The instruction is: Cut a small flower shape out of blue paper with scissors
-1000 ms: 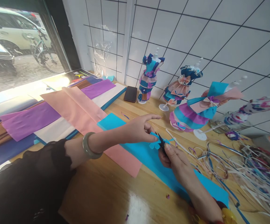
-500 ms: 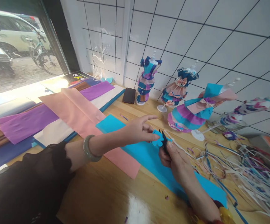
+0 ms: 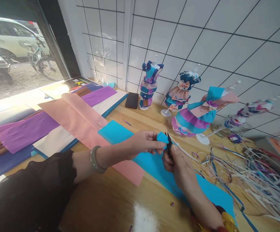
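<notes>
My left hand [image 3: 147, 141] pinches a small cut piece of blue crepe paper [image 3: 162, 138] between thumb and fingers, a jade-like bangle on its wrist. In my right hand [image 3: 178, 162] are black-handled scissors [image 3: 169, 145], their dark tips pointing up against the right side of the piece. Whether the blades are parted is hard to make out. Below both hands lies a long blue crepe paper sheet [image 3: 154, 174], which crosses a pink sheet [image 3: 127, 170] on the wooden table.
Folded purple paper [image 3: 26, 132] and other coloured sheets lie left. A phone [image 3: 131, 100] rests near the wall. Small dress forms in paper dresses [image 3: 148, 87] stand along the back. Tangled paper strips [image 3: 263, 190] heap at right. A window [image 3: 16, 48] is at far left.
The blue piece has turned in my left hand, and its lobed outline no longer shows. My left fingers have curled in from a raised index finger. The view has shifted slightly.
</notes>
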Available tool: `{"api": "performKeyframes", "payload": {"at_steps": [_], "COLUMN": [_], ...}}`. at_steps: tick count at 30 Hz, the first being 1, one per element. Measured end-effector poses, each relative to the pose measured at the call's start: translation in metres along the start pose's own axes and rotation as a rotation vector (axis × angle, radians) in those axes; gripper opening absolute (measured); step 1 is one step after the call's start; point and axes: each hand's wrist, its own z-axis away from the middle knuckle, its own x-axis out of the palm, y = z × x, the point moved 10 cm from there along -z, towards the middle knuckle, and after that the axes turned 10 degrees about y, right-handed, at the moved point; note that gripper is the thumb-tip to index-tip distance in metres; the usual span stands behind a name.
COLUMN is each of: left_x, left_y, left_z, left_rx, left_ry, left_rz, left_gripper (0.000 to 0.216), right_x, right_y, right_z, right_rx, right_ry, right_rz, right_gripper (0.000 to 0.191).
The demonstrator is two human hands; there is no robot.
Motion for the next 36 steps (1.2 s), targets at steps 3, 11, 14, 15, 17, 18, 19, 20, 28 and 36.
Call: {"api": "performKeyframes", "payload": {"at_steps": [3, 11, 14, 15, 17, 18, 19, 20, 28, 36], "left_x": [-0.002, -0.008, -0.007, -0.007, -0.008, -0.008, -0.009, -0.009, -0.01, -0.009], "left_y": [-0.005, -0.004, -0.002, -0.002, -0.003, -0.004, -0.004, -0.005, -0.004, -0.004], "left_z": [-0.002, -0.005, -0.004, -0.004, -0.005, -0.005, -0.005, -0.005, -0.004, -0.003], "left_rx": [-0.001, 0.004, 0.022, 0.023, 0.02, 0.017, 0.013, 0.01, 0.025, 0.028], "left_ry": [0.02, 0.06, 0.054, 0.051, 0.053, 0.058, 0.064, 0.074, 0.122, 0.109], "left_rz": [0.002, -0.013, -0.028, -0.026, -0.014, -0.005, 0.005, 0.013, 0.04, 0.129], "left_gripper": [0.035, 0.03, 0.027, 0.026, 0.025, 0.026, 0.026, 0.026, 0.025, 0.028], "right_x": [0.003, 0.007, 0.009, 0.01, 0.01, 0.01, 0.011, 0.011, 0.014, 0.017], "right_y": [0.0, 0.009, 0.011, 0.011, 0.012, 0.013, 0.013, 0.014, 0.012, 0.011], "right_z": [0.002, 0.001, 0.001, 0.001, 0.001, 0.001, 0.001, 0.001, 0.002, 0.005], "right_rx": [0.014, 0.072, 0.086, 0.092, 0.098, 0.102, 0.107, 0.112, 0.102, 0.116], "right_ry": [0.007, -0.065, -0.099, -0.109, -0.116, -0.118, -0.125, -0.132, -0.097, -0.047], "right_rz": [-0.003, -0.05, -0.07, -0.08, -0.102, -0.113, -0.12, -0.125, -0.111, -0.176], "right_gripper": [0.051, 0.052, 0.052, 0.052, 0.053, 0.053, 0.053, 0.053, 0.053, 0.048]}}
